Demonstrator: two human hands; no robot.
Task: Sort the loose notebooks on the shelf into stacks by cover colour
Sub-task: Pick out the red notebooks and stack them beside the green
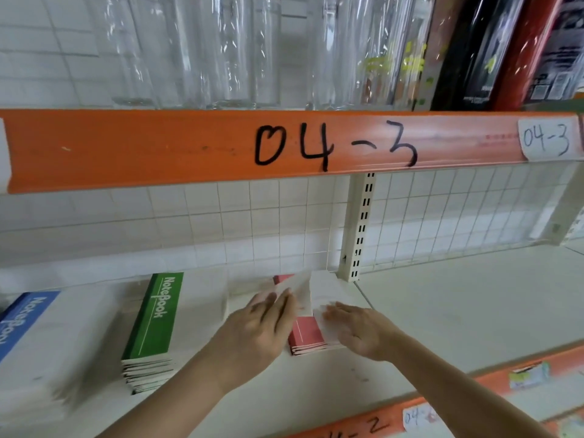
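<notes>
While both flat hands, left hand (262, 330), right hand (357, 330), press red stack (305, 338), green "NoteBook" stack (155, 320), beam (158, 147) "04-3"

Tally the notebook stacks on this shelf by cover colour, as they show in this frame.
Blue stack: 1
Green stack: 1
Red stack: 1, with the left hand and right hand on it
Total: 3 stacks. The number of notebooks in each is too blurred to tell.

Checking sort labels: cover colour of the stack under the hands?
Red, with a white portion; the red stack shows in the head view, partly covered by both hands.
</notes>
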